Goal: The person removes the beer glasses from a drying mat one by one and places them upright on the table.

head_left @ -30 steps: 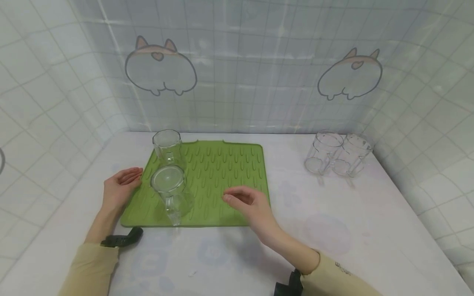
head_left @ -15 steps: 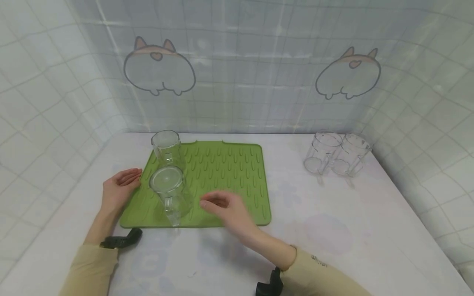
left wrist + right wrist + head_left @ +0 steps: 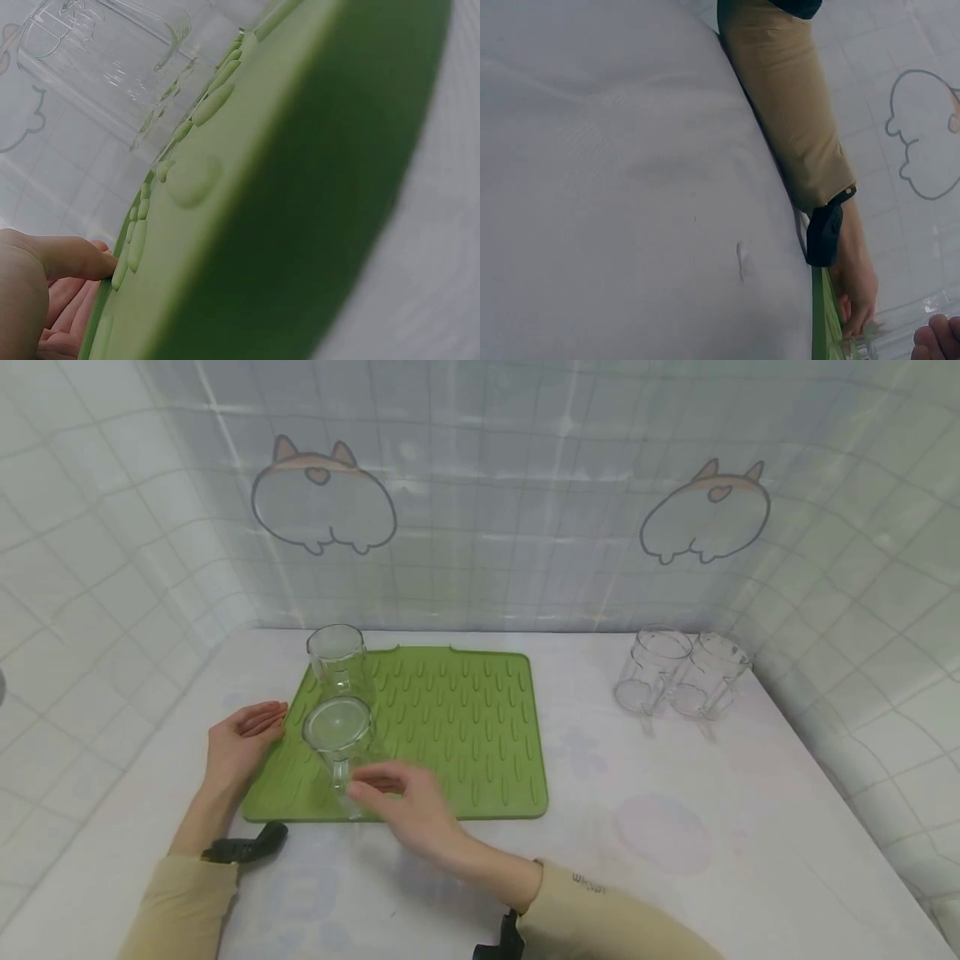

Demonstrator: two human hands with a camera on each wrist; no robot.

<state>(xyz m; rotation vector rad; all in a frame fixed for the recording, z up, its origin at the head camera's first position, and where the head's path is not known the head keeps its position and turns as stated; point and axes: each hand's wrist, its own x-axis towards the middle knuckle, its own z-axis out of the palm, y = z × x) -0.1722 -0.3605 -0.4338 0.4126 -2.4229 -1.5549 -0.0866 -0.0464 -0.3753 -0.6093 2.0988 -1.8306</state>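
Two clear glass mugs stand on the left part of a green ridged mat, one behind the other. The nearer mug has its handle toward the front. My right hand is right at that handle, thumb and fingers slightly parted and curved around its right side. Behind it is the other mug. My left hand rests at the mat's left edge, fingers together; in the left wrist view its thumb touches the mat's rim. The right wrist view catches only some fingertips of the right hand.
Two more clear glass mugs, a left one and a right one, stand side by side at the back right of the white table. White tiled-pattern sheeting encloses the back and both sides.
My right hand has moved left and slightly toward the front, from over the mat's right half to the nearer mug's handle. The left hand and the mugs have stayed in place.
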